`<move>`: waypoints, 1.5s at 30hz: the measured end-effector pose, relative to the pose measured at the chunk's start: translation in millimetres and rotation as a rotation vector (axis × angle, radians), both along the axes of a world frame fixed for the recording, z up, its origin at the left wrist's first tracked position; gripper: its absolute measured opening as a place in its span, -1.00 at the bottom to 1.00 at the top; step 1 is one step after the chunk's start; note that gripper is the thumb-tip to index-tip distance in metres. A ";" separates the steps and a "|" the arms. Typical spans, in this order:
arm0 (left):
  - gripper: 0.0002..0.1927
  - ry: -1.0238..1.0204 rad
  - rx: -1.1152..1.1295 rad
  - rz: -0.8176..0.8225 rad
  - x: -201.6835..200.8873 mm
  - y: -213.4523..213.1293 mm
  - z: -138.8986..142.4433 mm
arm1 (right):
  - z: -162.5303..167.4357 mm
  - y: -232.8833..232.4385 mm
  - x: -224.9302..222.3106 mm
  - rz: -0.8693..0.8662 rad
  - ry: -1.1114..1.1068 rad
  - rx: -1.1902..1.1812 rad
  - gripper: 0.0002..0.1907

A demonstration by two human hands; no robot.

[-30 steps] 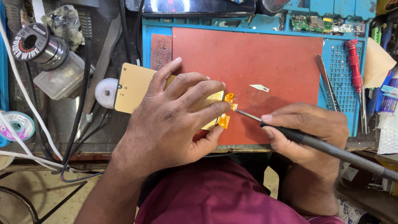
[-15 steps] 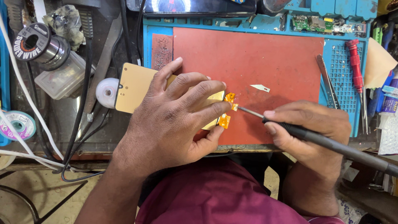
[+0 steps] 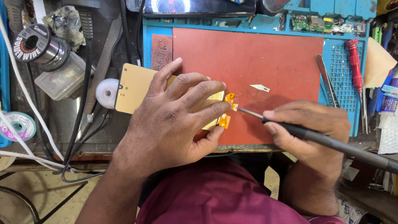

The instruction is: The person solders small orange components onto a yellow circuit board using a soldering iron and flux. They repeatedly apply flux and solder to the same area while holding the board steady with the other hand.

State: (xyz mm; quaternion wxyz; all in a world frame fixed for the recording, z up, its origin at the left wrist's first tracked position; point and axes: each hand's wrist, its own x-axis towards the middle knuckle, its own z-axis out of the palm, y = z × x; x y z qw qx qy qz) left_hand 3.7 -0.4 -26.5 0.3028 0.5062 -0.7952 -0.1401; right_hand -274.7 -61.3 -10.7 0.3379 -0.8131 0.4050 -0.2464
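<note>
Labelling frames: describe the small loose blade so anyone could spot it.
Start at the red mat set in the blue work tray. On its right half, above the right hand holding the soldering iron, lies a small blade. It is the only pale, pointed sliver lying loose on the bare red.

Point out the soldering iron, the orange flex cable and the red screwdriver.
soldering iron (image 3: 331, 143): head view, on its black handle.
orange flex cable (image 3: 224, 120): head view, on its lower tab.
red screwdriver (image 3: 355, 62): head view, on its red grip.
</note>
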 end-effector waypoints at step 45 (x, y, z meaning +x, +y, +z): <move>-0.68 0.003 -0.011 0.007 -0.6 0.4 0.7 | -1.6 -2.6 -5.6 0.007 -0.023 0.031 -0.76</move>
